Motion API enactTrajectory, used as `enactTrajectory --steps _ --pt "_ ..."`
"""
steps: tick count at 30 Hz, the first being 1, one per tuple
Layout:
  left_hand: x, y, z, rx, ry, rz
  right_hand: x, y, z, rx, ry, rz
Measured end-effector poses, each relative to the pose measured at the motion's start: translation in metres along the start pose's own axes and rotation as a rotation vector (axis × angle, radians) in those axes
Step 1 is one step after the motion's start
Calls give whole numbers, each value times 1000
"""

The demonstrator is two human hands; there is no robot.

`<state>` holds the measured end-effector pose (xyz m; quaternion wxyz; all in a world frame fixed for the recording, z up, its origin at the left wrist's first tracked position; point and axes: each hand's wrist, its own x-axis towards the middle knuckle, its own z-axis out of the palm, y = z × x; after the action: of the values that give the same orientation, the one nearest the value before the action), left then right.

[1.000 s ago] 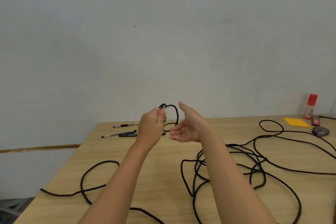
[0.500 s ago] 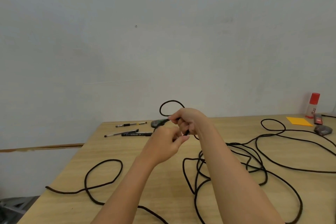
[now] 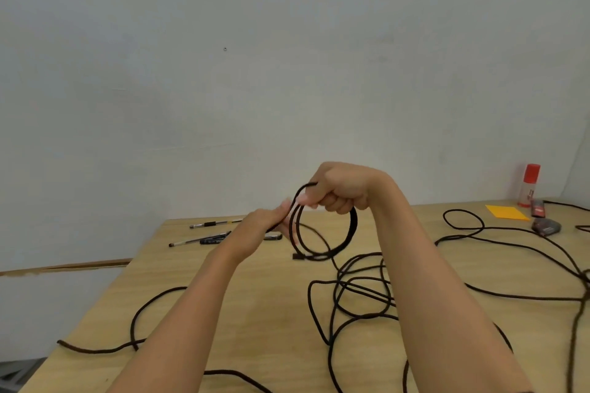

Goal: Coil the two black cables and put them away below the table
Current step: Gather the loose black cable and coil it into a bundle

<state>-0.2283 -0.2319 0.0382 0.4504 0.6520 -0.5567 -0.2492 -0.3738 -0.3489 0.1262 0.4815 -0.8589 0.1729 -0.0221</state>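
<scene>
My right hand (image 3: 343, 190) is raised above the wooden table (image 3: 261, 306) and grips the top of a small coil of black cable (image 3: 344, 242), a couple of loops that hang below the fist. The cable's plug end sticks out at the coil's bottom left. My left hand (image 3: 263, 226) sits just left of the coil and pinches the cable strand running into it. The rest of the black cable lies in loose tangled loops (image 3: 360, 300) on the table. Another black strand (image 3: 140, 322) trails off the left edge.
Pens (image 3: 199, 238) lie at the table's far left near the wall. At the far right stand a glue stick (image 3: 528, 185), an orange sticky note (image 3: 506, 212) and a small dark object (image 3: 546, 226). A white wall runs behind the table.
My right hand closed on the cable and rose with it. The single small loop has grown into a hanging coil of a couple of loops, and my left hand moved in beside it.
</scene>
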Motion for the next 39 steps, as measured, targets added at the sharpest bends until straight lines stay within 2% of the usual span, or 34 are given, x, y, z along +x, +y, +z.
enactTrajectory --steps 2,6,10,14,16,19,22,24,26,29,31,33,35,37,39 --pt "1 -1 1 -2 6 38 -4 4 -12 151 91 -106" --pt "6 -5 -1 -109 173 78 -7 16 -23 572 306 -247" --pt "7 -8 -3 -199 203 119 0 36 -19 1000 469 -342" --pt "4 -8 -6 -355 168 51 7 53 -7 1277 497 -396" --pt "1 -11 -12 -274 141 40 6 57 -3 1324 466 -398" --pt "-1 -15 -15 -15 140 22 10 57 4 1422 474 -414" --pt "0 -12 -11 78 156 15 20 53 14 1548 629 -447" --pt "-1 -6 -10 143 146 33 26 49 21 1494 815 -393" --pt "-1 0 -11 301 127 67 29 45 28 1306 982 -293" --pt "-2 6 -15 577 99 157 32 43 33 890 1121 -183" --pt "-3 10 -15 752 144 352 33 40 34 513 1141 -173" --pt "-1 13 -14 855 241 615 32 35 36 112 1030 -201" --pt "3 16 -10 852 377 762 31 29 40 -114 810 -199" --pt "6 17 0 711 497 729 29 27 42 -85 610 -196" --pt "7 19 8 407 577 519 26 30 42 82 491 -192"
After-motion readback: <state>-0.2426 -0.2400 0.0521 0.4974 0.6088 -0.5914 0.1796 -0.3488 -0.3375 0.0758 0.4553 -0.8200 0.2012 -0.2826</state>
